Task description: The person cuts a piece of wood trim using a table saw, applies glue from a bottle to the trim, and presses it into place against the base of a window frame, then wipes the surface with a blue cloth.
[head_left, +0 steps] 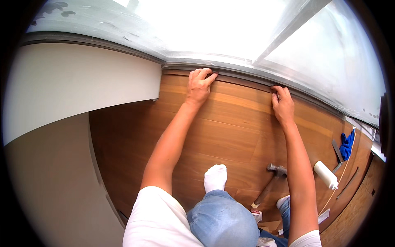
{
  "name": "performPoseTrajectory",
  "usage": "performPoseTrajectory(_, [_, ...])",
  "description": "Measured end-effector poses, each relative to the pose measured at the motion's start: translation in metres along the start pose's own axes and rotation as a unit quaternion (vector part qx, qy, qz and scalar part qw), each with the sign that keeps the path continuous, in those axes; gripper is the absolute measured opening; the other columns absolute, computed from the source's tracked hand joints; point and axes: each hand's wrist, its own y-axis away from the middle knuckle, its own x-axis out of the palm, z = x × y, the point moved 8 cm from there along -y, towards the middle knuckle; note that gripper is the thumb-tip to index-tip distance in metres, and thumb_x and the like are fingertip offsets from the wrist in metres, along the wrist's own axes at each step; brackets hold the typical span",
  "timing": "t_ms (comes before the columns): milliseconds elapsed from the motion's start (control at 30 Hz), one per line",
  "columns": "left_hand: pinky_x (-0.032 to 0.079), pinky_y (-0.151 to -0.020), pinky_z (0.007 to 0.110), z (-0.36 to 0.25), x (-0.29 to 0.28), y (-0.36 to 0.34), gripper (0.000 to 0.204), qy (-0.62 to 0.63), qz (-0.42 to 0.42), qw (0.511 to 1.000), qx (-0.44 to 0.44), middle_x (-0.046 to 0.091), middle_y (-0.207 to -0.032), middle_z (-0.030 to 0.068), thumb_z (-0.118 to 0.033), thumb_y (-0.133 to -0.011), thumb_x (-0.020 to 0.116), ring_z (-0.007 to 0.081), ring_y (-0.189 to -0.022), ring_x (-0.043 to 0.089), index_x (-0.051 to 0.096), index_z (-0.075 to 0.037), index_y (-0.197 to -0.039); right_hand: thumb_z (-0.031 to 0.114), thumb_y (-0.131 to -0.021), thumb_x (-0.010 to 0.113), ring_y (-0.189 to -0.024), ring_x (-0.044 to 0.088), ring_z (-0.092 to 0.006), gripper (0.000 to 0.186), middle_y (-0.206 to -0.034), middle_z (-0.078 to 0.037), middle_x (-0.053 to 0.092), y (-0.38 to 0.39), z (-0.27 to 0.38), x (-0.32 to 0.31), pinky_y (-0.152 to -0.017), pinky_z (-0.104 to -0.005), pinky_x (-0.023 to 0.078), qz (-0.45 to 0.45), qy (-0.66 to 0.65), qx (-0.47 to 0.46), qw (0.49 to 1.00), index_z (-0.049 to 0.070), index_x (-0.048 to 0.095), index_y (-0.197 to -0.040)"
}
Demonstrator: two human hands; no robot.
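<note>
Knee: your denim-clad knee sits nearest, at bottom centre.
Strip: dark trim strip lies far, its long axis running left to right along the window sill.
Left hand: fingertips curled on the strip's left part.
Right hand: pinching the strip farther right, well apart from the left.
Hammer: near right on the wood floor.

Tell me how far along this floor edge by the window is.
Done: wood floor boards reach the window frame. In hand: left hand and right hand press a thin strip along that edge. Left: hammer and white bottle lie unused.
</note>
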Motion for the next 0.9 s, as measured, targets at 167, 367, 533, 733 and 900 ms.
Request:
performPoseTrajectory(167, [0.051, -0.090, 0.041, 0.000, 0.002, 0.002, 0.026, 0.020, -0.002, 1.000, -0.002, 0.068, -0.107, 0.0051, -0.003, -0.084, 0.074, 0.0272, -0.102, 0.064, 0.078, -0.011, -0.108, 0.012, -0.098, 0.065, -0.085, 0.066, -0.0264, 0.020, -0.099, -0.008, 0.063, 0.000, 0.002, -0.001, -0.077, -0.0410, 0.054, -0.007, 0.004, -0.004, 1.000, 0.017, 0.071, -0.117])
performPoseTrajectory(367, [0.050, -0.090, 0.042, 0.009, -0.003, -0.001, 0.022, 0.046, -0.008, 0.999, -0.006, 0.066, -0.104, 0.0069, -0.010, -0.081, 0.081, 0.0283, -0.102, 0.063, 0.071, -0.007, -0.101, 0.012, -0.097, 0.065, -0.083, 0.065, -0.0273, 0.021, -0.096, -0.008, 0.061, 0.000, 0.000, 0.000, -0.075, -0.0419, 0.053, -0.016, 0.022, -0.012, 1.000, 0.016, 0.071, -0.116])
performPoseTrajectory(533, [0.048, -0.092, 0.044, 0.050, -0.025, 0.010, 0.024, -0.038, -0.036, 0.997, -0.063, 0.064, -0.103, 0.0077, -0.016, -0.081, 0.084, 0.0300, -0.102, 0.062, 0.069, -0.007, -0.098, 0.011, -0.097, 0.065, -0.083, 0.064, -0.0279, 0.021, -0.096, -0.008, 0.061, 0.000, 0.003, 0.001, -0.075, -0.0425, 0.053, -0.010, 0.034, -0.014, 0.999, 0.017, 0.071, -0.117])
performPoseTrajectory(733, [0.046, -0.090, 0.045, 0.060, -0.025, 0.010, 0.026, -0.058, -0.013, 0.997, -0.053, 0.061, -0.104, 0.0092, -0.015, -0.083, 0.082, 0.0312, -0.103, 0.059, 0.066, -0.006, -0.101, 0.011, -0.097, 0.064, -0.084, 0.064, -0.0285, 0.022, -0.096, -0.008, 0.060, -0.001, 0.006, 0.000, -0.076, -0.0432, 0.053, 0.006, 0.041, -0.010, 0.999, 0.017, 0.070, -0.118])
performPoseTrajectory(900, [0.046, -0.091, 0.045, 0.061, -0.024, 0.010, 0.022, -0.043, -0.017, 0.997, -0.056, 0.059, -0.101, 0.0093, -0.012, -0.084, 0.081, 0.0320, -0.101, 0.057, 0.066, -0.006, -0.099, 0.012, -0.098, 0.063, -0.085, 0.064, -0.0295, 0.022, -0.096, -0.009, 0.059, -0.003, 0.004, 0.001, -0.076, -0.0437, 0.053, 0.020, 0.054, -0.011, 0.998, 0.017, 0.070, -0.118])
